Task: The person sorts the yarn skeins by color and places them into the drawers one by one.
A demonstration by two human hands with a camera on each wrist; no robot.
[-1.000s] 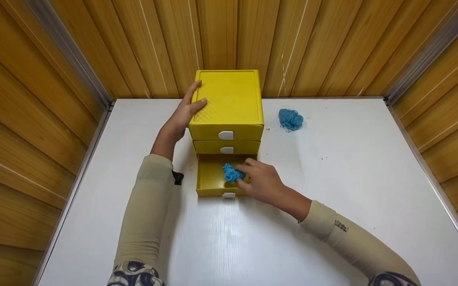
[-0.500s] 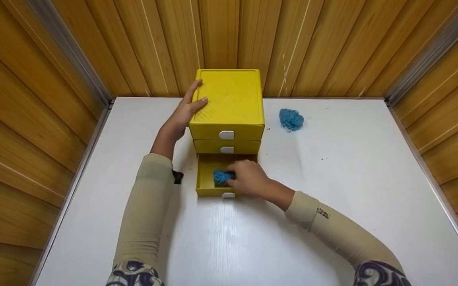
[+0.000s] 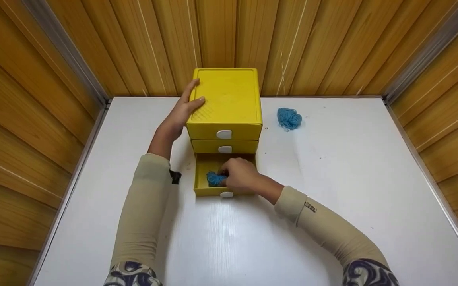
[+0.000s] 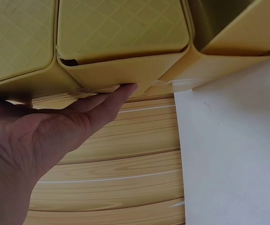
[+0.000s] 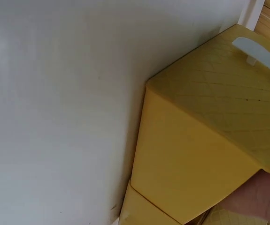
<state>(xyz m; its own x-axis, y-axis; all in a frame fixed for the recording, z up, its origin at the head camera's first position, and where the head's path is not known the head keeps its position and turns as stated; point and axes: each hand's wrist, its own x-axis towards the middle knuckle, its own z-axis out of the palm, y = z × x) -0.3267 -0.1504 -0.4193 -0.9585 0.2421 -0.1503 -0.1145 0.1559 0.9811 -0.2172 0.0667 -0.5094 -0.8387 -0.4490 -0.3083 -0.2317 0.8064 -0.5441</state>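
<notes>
A yellow plastic drawer unit (image 3: 229, 95) stands on the table with its bottom drawer (image 3: 206, 192) pulled out. My left hand (image 3: 178, 114) rests against the unit's left side, its thumb on the top. In the left wrist view, the fingers of that hand (image 4: 55, 131) lie fairly straight along the yellow wall. Inside the open drawer, my right hand (image 3: 241, 174) pinches a small bundle of blue yarn (image 3: 214, 178), whose right part is hidden by the fingers. Only a bit of the right hand (image 5: 257, 199) shows in the right wrist view, behind the drawer's wall.
Another bundle of blue yarn (image 3: 289, 118) lies on the white table (image 3: 332, 174), right of the unit. The two upper drawers with white pulls are closed. Wood-patterned panels (image 3: 312, 47) enclose the back and both sides.
My right hand has moved left within the bottom drawer, carrying the blue yarn toward the drawer's left side. The left hand keeps its place on the unit.
</notes>
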